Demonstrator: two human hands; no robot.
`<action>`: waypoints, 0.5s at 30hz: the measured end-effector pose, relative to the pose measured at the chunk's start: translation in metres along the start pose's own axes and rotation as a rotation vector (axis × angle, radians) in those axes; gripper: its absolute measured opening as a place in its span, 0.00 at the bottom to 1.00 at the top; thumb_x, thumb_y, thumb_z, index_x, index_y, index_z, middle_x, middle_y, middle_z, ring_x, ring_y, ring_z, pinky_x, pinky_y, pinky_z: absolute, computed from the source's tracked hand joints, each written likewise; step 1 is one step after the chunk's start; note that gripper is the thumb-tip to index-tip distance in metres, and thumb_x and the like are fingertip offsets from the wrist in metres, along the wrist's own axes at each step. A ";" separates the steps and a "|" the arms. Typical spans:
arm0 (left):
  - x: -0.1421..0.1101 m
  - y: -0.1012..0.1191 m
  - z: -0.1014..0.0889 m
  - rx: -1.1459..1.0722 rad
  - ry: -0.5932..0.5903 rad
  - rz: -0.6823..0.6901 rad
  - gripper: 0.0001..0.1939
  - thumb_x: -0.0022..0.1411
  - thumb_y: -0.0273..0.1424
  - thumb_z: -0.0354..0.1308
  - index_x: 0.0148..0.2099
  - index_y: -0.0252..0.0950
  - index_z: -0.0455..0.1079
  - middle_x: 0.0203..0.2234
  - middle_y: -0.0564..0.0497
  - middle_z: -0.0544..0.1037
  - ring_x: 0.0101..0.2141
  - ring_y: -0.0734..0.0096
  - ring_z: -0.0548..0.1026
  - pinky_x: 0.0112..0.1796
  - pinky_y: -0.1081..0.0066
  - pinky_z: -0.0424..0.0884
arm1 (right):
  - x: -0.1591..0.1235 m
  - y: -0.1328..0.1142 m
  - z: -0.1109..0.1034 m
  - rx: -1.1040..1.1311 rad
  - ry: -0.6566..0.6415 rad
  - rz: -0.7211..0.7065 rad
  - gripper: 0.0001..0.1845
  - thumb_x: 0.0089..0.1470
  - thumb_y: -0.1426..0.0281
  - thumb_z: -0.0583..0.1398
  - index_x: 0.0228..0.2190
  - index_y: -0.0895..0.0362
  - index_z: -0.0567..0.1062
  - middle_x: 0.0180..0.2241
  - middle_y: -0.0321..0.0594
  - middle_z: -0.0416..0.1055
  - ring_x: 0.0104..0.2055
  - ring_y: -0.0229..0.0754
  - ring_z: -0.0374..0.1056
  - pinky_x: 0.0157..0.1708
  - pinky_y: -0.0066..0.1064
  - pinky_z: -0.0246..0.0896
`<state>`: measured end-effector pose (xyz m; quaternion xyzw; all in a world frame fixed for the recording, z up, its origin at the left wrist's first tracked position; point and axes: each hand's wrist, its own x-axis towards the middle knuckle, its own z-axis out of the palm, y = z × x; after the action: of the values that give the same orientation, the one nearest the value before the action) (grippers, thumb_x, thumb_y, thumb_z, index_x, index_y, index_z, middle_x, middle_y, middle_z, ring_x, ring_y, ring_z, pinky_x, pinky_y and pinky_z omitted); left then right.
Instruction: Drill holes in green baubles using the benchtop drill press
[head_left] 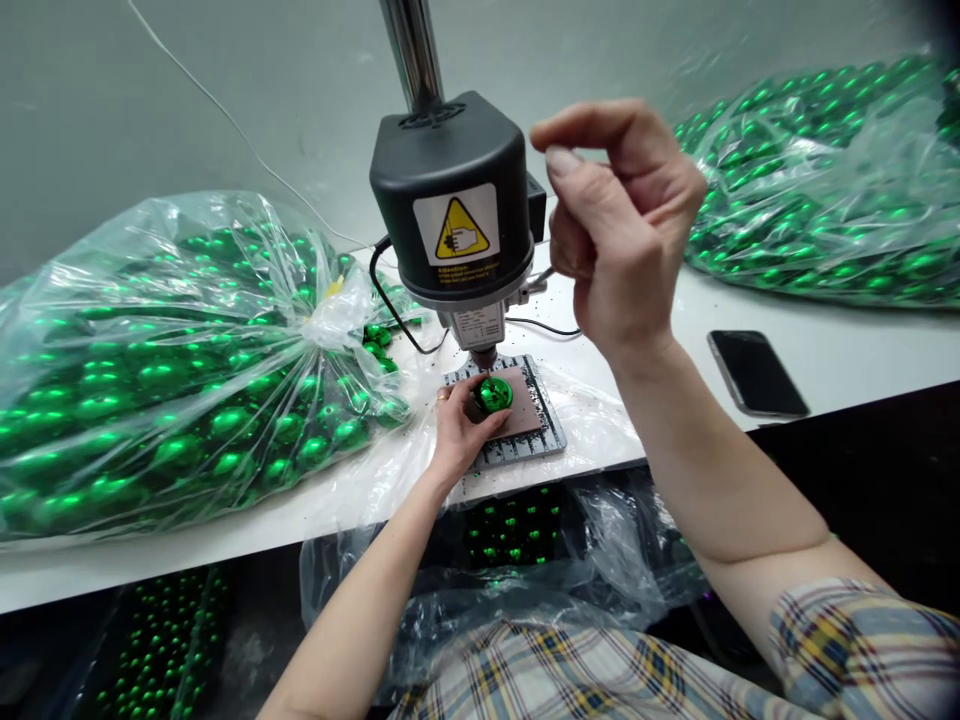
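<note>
My left hand (pixel 466 425) is closed around a shiny green ball (pixel 496 394), thumb on the near side and fingers on the left. The ball rests on a brownish pad (pixel 527 408) on the grey slotted base plate (pixel 553 436) of a small drill press (pixel 450 200). The drill's chuck (pixel 484 357) is right above the ball, its tip at the ball's top. My right hand (pixel 626 210) is raised beside the motor housing, fingers curled and thumb near the index finger. Whatever it may hold is hidden. A short metal lever (pixel 531 290) sticks out toward it.
Clear bags of green balls lie at left (pixel 187 400) and right (pixel 825 190). A phone (pixel 757 372) is on the white table (pixel 660 400) at right. Dark shavings dot the plate. Below the front edge, an open plastic bag (pixel 600 570) holds more green balls.
</note>
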<state>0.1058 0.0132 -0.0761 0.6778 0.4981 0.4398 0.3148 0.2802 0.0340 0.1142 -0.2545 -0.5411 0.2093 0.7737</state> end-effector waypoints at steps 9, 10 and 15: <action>0.000 -0.006 0.002 0.002 -0.011 0.004 0.31 0.49 0.38 0.75 0.56 0.41 0.75 0.46 0.46 0.77 0.51 0.53 0.71 0.55 0.56 0.67 | -0.040 0.011 -0.007 0.012 0.075 -0.187 0.04 0.58 0.61 0.64 0.36 0.44 0.80 0.20 0.29 0.69 0.13 0.31 0.42 0.14 0.33 0.34; 0.000 -0.006 0.002 0.010 -0.013 0.009 0.31 0.49 0.38 0.75 0.56 0.41 0.75 0.46 0.46 0.77 0.51 0.54 0.71 0.55 0.56 0.67 | -0.043 0.010 -0.008 0.006 0.089 -0.190 0.04 0.58 0.61 0.64 0.36 0.43 0.80 0.20 0.29 0.68 0.13 0.31 0.42 0.14 0.34 0.35; -0.001 -0.005 0.001 0.042 -0.013 0.018 0.31 0.50 0.38 0.75 0.56 0.41 0.75 0.45 0.45 0.77 0.50 0.54 0.71 0.54 0.56 0.67 | -0.059 0.004 -0.018 -0.084 0.097 -0.126 0.03 0.57 0.60 0.64 0.35 0.38 0.79 0.30 0.33 0.77 0.14 0.36 0.52 0.17 0.38 0.47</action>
<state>0.1048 0.0142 -0.0810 0.6917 0.4988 0.4276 0.3000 0.2775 -0.0008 0.0637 -0.2620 -0.5261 0.1249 0.7994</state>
